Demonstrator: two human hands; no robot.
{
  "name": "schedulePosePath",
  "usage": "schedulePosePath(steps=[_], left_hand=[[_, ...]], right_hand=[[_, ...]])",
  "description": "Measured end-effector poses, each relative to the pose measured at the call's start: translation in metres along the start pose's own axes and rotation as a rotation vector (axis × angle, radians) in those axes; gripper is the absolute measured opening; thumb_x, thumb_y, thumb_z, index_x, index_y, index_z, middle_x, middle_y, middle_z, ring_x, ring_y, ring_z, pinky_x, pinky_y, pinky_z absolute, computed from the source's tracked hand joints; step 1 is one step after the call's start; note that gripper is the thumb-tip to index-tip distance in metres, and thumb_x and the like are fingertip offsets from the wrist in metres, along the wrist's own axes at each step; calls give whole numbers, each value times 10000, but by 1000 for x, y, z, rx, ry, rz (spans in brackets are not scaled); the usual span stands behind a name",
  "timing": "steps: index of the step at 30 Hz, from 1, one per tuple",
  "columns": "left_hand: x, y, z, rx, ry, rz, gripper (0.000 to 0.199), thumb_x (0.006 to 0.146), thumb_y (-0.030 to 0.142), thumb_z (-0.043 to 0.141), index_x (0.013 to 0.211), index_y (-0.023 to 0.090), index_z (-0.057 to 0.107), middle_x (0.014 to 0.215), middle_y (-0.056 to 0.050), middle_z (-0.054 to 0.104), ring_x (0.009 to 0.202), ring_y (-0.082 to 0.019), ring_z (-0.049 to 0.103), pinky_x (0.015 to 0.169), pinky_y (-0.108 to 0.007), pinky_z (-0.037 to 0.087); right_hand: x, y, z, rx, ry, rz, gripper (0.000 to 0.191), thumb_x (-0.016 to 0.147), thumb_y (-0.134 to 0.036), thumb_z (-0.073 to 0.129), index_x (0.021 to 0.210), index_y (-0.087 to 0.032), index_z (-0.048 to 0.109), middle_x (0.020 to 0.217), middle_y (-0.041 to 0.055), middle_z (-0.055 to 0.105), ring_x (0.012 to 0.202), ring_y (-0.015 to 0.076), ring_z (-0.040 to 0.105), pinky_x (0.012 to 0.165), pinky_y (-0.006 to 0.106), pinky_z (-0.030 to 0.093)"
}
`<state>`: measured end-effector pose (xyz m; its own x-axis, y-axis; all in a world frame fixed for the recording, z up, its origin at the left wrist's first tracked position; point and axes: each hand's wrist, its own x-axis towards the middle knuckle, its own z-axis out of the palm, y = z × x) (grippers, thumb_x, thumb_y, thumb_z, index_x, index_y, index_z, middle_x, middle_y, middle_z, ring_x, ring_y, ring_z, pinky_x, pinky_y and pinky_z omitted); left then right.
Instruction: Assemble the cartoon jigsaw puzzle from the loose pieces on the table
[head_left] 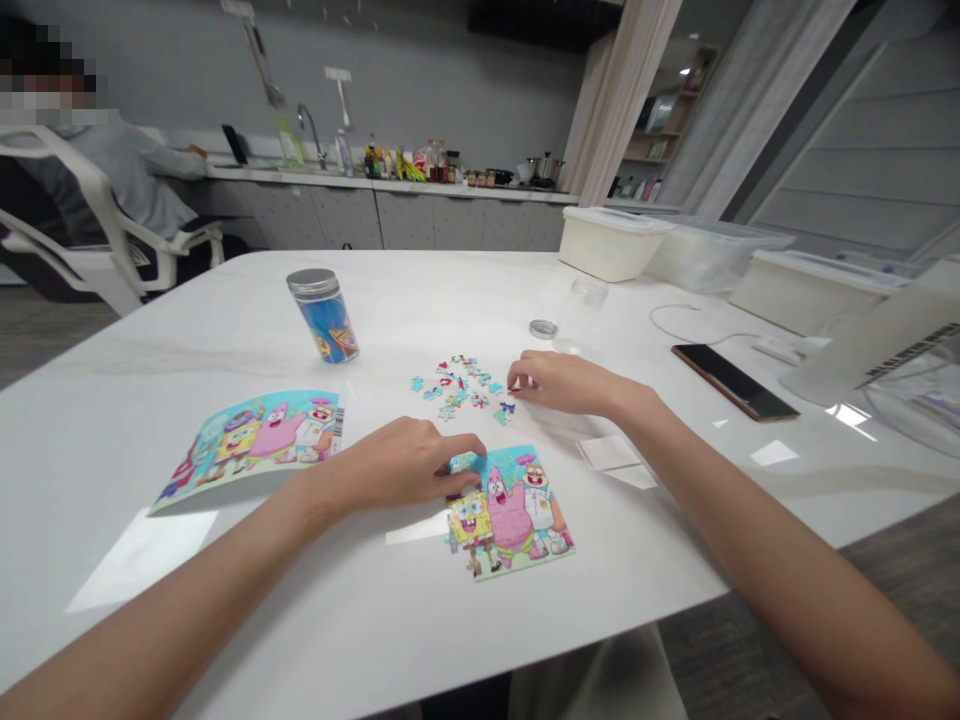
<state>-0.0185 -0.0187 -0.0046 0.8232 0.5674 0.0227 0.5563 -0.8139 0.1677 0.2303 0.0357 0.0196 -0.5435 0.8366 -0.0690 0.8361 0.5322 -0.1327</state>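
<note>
A: Where are the hands?

B: The left hand [397,465] lies over the far left corner of the assembled puzzle [510,515], its fingers [465,447] stretched out and gripping nothing. The right hand [559,385] is farther away, just beside the loose puzzle pieces [457,390].

A: Is the right hand holding a piece?

B: Its fingers are curled closed at the right edge of the pile, but anything between the tips is too small to tell.

A: Where does the puzzle lie?

B: Flat on the white counter [112,450], near the person. It shows cartoon characters, and the left hand hides part of it. To its left lies a printed picture card [247,450] of the same characters.

A: What else is around?

B: Far left of the pieces stands a blue canister [322,322] with a silver lid. To the far right are a clear jar [581,315] and a metal lid [543,328], with a black phone [735,382] nearer on the right. White storage bins [615,243] line the far right, and a seated person [127,170] is at a back counter [390,186].
</note>
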Motion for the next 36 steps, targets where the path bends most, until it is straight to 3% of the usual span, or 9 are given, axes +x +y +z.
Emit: schedulePosePath(steps=[3,10,17,20,27,33,36], left_hand=[[1,1,0,57,28,-89,319,987,372,386,1144,234,626,546,19,608,493,-142,545,536,-249,360],[2,-6,0,258,67,-578,385,960,359,327,1174,193,601,756,-99,700,666,-239,648,602,-312,418],[-2,-10,-6,324,17,-778,381,957,271,288,1177,127,564,843,-169,699,772,-304,689,640,-348,451],[-4,-12,-10,316,-15,-816,366,950,239,292,1162,127,569,853,-173,693,789,-312,692,652,-357,462],[-6,-14,-14,301,-73,-754,404,961,194,222,1049,163,615,796,-150,678,736,-291,686,623,-350,450],[-5,-17,-10,260,-12,-776,413,948,218,281,1249,177,561,888,-163,704,776,-291,688,648,-354,464],[-5,-17,-10,241,-17,-771,414,951,214,281,1225,192,590,901,-164,707,775,-294,690,657,-362,463]], right_hand=[[0,0,0,-28,22,5,208,881,-130,538,1020,-222,664,1065,59,677,921,195,610,723,289,402],[-1,0,0,-50,27,43,230,884,-130,519,1030,-230,666,1069,53,690,919,200,612,701,301,391],[-1,-6,-2,48,-7,-7,175,904,-267,564,1036,-207,663,1085,80,640,917,197,611,777,312,436],[-2,-7,-1,69,8,-69,185,902,-283,573,1046,-202,656,1102,87,607,910,189,610,814,317,446],[-1,-4,3,109,15,-116,158,857,-216,589,999,-220,658,1061,71,612,903,186,606,817,315,450],[0,2,6,102,14,-93,133,877,-237,570,974,-219,660,1048,71,625,878,181,607,778,309,453],[0,7,7,65,32,-82,138,868,-216,561,965,-222,659,1039,69,631,863,183,607,758,312,449]])
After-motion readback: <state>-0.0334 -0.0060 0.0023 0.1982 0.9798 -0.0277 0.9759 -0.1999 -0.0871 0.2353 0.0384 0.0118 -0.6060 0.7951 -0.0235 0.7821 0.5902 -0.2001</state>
